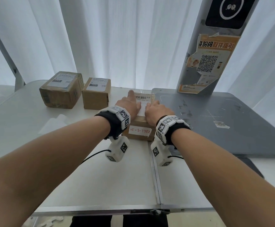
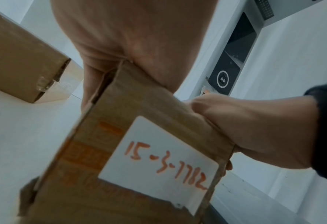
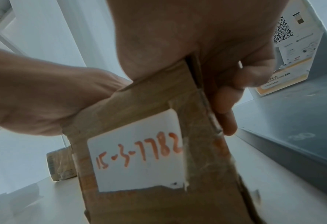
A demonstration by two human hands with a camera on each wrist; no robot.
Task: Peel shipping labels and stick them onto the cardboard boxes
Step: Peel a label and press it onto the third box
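White pleated curtains back a smooth white folding table, whose two panels meet at a metal seam running toward the near edge. One small cardboard box stands near the middle of the table, just left of a flat grey metal platform with a scuffed surface and rounded corners. The box is brown corrugated board with taped seams and worn flap edges; its near face carries a white sticker with the orange handwriting "15-3-7782". A white shipping label printed with a barcode lies flat on the box top. The left hand rests on the left part of the top with fingers extended over the label's left edge, its heel at the near top edge of the box. The right hand lies on the right part of the top, fingers curled down over the right side of the box in the right wrist view. Both hands sit close together, with a strip of label visible between them. Two more cardboard boxes, each with a printed label on top, stand side by side at the far left, well apart from the hands. A grey column bearing a torn orange poster with a QR code rises from the platform's far edge.
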